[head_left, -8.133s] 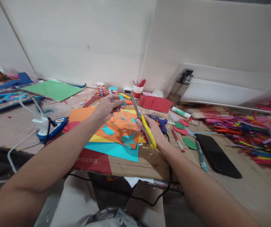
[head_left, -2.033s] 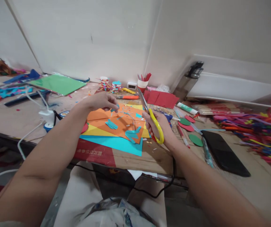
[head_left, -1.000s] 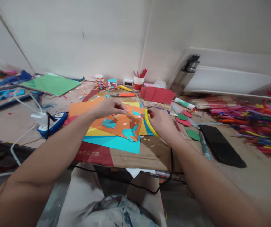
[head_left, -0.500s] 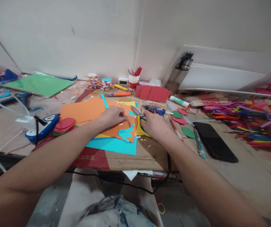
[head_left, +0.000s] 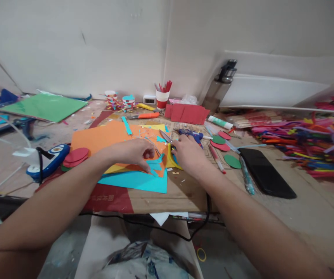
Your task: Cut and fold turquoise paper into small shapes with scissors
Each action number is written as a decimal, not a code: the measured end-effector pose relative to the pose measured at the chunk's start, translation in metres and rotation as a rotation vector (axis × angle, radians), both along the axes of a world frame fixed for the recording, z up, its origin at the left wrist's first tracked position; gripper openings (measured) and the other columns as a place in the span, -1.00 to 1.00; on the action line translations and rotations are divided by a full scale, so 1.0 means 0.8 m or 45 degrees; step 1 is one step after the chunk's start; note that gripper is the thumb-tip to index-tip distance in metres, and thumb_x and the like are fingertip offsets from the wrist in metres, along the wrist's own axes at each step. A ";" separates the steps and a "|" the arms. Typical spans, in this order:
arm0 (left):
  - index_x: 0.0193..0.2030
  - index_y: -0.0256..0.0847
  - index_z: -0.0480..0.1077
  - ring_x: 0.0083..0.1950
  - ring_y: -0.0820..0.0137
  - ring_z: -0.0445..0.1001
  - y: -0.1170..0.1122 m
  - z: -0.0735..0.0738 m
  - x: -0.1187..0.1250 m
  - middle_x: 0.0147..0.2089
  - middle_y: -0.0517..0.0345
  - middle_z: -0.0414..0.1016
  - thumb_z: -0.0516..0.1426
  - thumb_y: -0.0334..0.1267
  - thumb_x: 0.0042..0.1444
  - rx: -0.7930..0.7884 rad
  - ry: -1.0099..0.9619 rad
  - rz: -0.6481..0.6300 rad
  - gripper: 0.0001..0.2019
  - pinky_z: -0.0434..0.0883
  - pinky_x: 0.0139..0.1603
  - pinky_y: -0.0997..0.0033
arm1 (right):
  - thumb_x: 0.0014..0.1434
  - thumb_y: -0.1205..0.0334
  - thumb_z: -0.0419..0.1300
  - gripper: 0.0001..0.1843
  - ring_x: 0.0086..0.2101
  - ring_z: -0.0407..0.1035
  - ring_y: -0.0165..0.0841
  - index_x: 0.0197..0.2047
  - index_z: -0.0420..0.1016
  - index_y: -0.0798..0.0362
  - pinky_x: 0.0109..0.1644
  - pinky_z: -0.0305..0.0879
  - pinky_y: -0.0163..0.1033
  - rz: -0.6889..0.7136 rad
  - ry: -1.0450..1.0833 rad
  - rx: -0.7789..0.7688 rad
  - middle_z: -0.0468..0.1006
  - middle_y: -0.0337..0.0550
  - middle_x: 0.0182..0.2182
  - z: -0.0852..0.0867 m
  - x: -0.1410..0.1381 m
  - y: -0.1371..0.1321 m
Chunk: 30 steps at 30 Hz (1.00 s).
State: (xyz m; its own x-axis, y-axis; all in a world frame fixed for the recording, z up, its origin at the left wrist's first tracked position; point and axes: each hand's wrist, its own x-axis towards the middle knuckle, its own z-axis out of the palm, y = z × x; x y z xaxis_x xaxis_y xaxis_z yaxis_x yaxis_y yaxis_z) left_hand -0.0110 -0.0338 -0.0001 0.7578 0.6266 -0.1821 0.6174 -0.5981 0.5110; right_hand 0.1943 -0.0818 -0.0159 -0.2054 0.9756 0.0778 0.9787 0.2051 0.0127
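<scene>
My left hand (head_left: 136, 152) hovers over light-blue cut paper pieces (head_left: 155, 164). Its fingers are curled but apart from the thumb, which points down at the pieces, and nothing shows between them. These pieces lie on an orange sheet (head_left: 92, 133), with a yellow sheet and a light-blue sheet (head_left: 137, 183) underneath. Over the handle end of a pair of scissors (head_left: 165, 136) my right hand (head_left: 187, 153) is closed, the blades pointing away to the left. A yellow curved piece (head_left: 170, 158) shows beside that hand, and a purple-blue glue gun (head_left: 191, 135) lies just behind it.
Red and green paper circles lie at the left (head_left: 78, 155) and right (head_left: 232, 161). A phone (head_left: 267, 172) and pipe cleaners (head_left: 309, 143) are on the right. Behind are an orange-handled cutter (head_left: 147, 115), a cup of red sticks (head_left: 162, 99) and a bottle (head_left: 219, 87).
My left hand has come down and left, its thumb now spread from the fingers over the blue pieces. The right hand stays at the scissors. The view has shifted slightly.
</scene>
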 end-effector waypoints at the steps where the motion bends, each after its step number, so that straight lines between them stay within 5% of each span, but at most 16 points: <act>1: -0.36 -0.18 0.49 -0.37 0.43 0.37 -0.002 -0.001 0.003 -0.35 0.19 0.49 0.37 -0.11 -0.23 0.004 0.020 0.023 -0.70 0.20 -0.38 0.47 | 0.27 0.32 0.09 -0.68 -0.03 0.34 -0.07 0.04 0.53 0.13 0.05 0.24 -0.07 0.055 0.055 0.057 0.48 0.16 -0.04 -0.002 0.000 0.002; 6: -0.47 -0.18 0.43 -0.44 0.44 0.33 -0.003 -0.008 0.011 -0.48 0.25 0.43 0.33 -0.15 -0.17 -0.118 0.068 0.062 -0.79 0.16 -0.43 0.45 | 0.25 0.39 0.11 -0.74 0.00 0.33 -0.20 -0.10 0.60 0.04 0.07 0.19 -0.13 0.362 0.311 -0.012 0.50 0.01 -0.04 -0.016 -0.004 0.014; 17: -0.43 -0.19 0.43 -0.44 0.46 0.28 0.004 -0.013 0.012 -0.46 0.25 0.38 0.29 -0.18 -0.14 -0.091 0.141 0.001 -0.82 0.11 -0.44 0.45 | 0.23 0.42 0.10 -0.87 -0.11 0.32 -0.24 -0.29 0.48 0.13 0.00 0.13 -0.17 0.482 0.169 -0.136 0.52 0.05 -0.19 -0.012 -0.009 0.028; 24: -0.36 -0.21 0.43 -0.40 0.46 0.32 -0.001 -0.010 0.011 -0.41 0.25 0.42 0.24 -0.20 -0.08 -0.064 0.050 -0.090 -0.84 0.14 -0.41 0.48 | 0.15 0.46 0.08 -0.86 -0.35 0.29 -0.35 -0.36 0.42 0.10 -0.26 0.12 -0.27 0.270 0.553 -0.090 0.50 -0.12 -0.38 -0.011 0.003 0.028; 30: -0.51 -0.25 0.40 -0.48 0.51 0.24 0.007 -0.009 0.003 -0.55 0.28 0.32 0.22 -0.21 -0.04 -0.209 -0.163 0.157 -0.84 0.10 -0.46 0.48 | 0.13 0.38 0.10 -0.86 -0.41 0.30 -0.40 -0.33 0.49 0.08 -0.27 0.16 -0.28 0.137 0.987 -0.011 0.49 -0.22 -0.43 -0.004 0.012 0.027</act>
State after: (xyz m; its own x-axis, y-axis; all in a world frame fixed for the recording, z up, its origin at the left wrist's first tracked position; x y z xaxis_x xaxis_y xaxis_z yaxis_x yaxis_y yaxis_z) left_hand -0.0085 -0.0285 -0.0076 0.7009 0.6856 -0.1966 0.6043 -0.4244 0.6743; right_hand 0.2039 -0.0598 -0.0193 -0.1889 0.9546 0.2304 0.6824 0.2963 -0.6682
